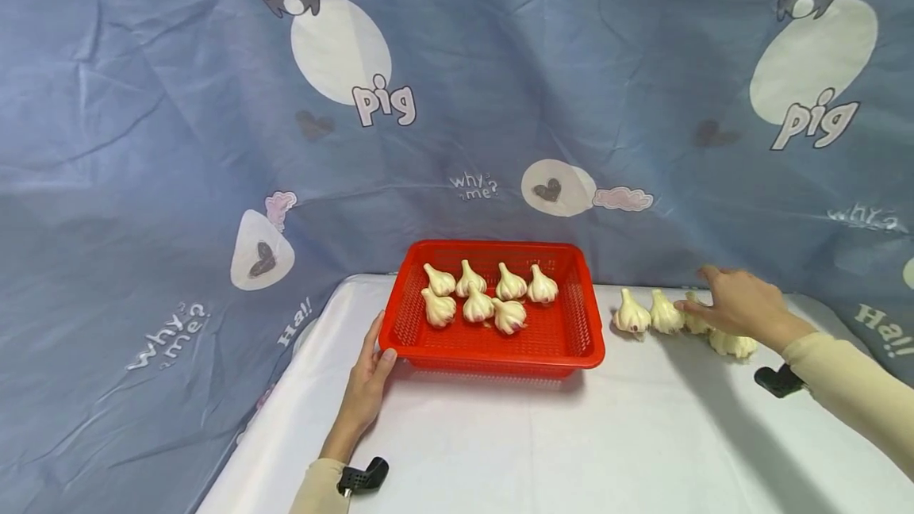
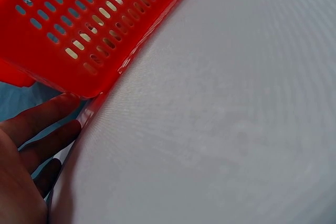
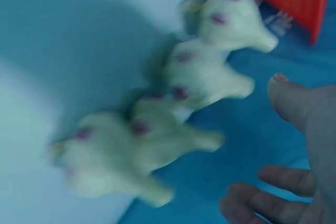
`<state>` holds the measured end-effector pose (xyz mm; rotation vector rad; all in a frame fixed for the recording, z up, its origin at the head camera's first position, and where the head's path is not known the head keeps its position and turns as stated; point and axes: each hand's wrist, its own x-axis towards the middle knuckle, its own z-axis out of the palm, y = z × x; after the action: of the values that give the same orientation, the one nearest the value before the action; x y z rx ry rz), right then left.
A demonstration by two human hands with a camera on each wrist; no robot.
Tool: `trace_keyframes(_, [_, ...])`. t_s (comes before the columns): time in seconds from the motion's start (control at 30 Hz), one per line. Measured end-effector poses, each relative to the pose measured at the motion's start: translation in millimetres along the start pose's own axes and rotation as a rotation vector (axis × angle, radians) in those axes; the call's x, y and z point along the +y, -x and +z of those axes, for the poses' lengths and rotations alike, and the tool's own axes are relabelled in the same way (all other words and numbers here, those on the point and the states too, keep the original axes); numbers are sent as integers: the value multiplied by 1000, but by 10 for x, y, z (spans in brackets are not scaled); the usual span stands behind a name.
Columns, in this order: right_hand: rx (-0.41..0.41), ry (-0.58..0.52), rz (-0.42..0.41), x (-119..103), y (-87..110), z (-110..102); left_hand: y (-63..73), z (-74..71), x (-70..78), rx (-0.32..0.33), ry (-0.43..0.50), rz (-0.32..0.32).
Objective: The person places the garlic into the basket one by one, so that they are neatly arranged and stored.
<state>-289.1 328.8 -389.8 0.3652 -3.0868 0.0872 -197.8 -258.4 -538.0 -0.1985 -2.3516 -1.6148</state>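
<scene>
A red plastic basket (image 1: pixel 493 358) with mesh walls stands on the white tabletop, and several garlic bulbs (image 1: pixel 509 316) lie inside it. My left hand (image 1: pixel 366 387) rests against the basket's near left corner, thumb by the front rim and fingers along the side. In the left wrist view its fingers (image 2: pixel 44 119) look fairly straight, one touching the red plastic. Right of the basket, several more garlic bulbs (image 1: pixel 631 314) stand in a row. My right hand (image 1: pixel 746 304) hovers over the right end of that row, thumb and fingers spread, holding nothing. It partly hides the bulbs there.
A blue cloth (image 1: pixel 457 101) printed with pigs and lettering hangs behind the table and down its left side. White tabletop (image 1: pixel 500 450) extends in front of the basket. A black wrist camera (image 1: pixel 364 476) sits on my left wrist, another (image 1: pixel 778 380) on my right.
</scene>
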Motion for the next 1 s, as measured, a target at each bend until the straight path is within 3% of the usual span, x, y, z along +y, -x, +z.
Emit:
trace_keyframes(0.2, [-83,-35,91,419,217,167,-9,-9,10,5,-13,5])
trace_keyframes(0.43, [-126,-121,72,684,360,299,-6,-11,15,2,0,-10])
trace_keyframes(0.67, [-193,-190,115,720,451,405,7,-22,23,7,-48,-16])
trace_keyframes(1.0, [-125,-182,134,620,481,643,-1,-4,12,-11,5,-49])
